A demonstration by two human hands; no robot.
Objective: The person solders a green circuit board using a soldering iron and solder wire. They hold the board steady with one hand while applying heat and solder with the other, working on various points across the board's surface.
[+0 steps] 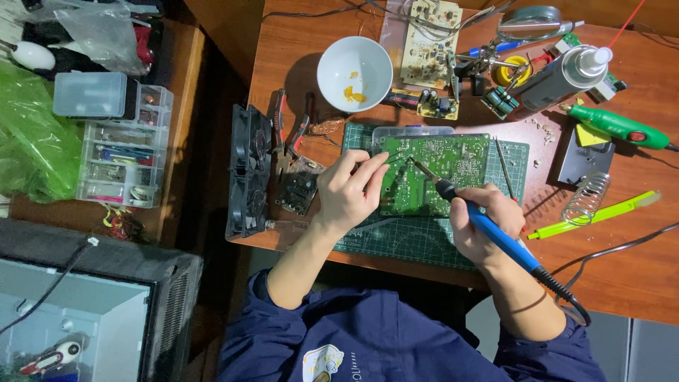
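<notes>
A green circuit board (442,166) lies on a green cutting mat (417,237) on the wooden desk. My right hand (484,226) grips a blue soldering iron (495,233), its tip touching the board near the middle. My left hand (350,189) rests at the board's left edge and pinches a thin strand of solder wire (393,160) that points toward the iron's tip.
A white bowl (354,73) with yellow residue stands behind the board. Another circuit board (428,39), a spray can (559,76), a green rotary tool (622,126), a coil iron stand (585,198), pliers (291,131) and black fans (247,170) surround the mat. Plastic parts drawers (124,152) stand at the left.
</notes>
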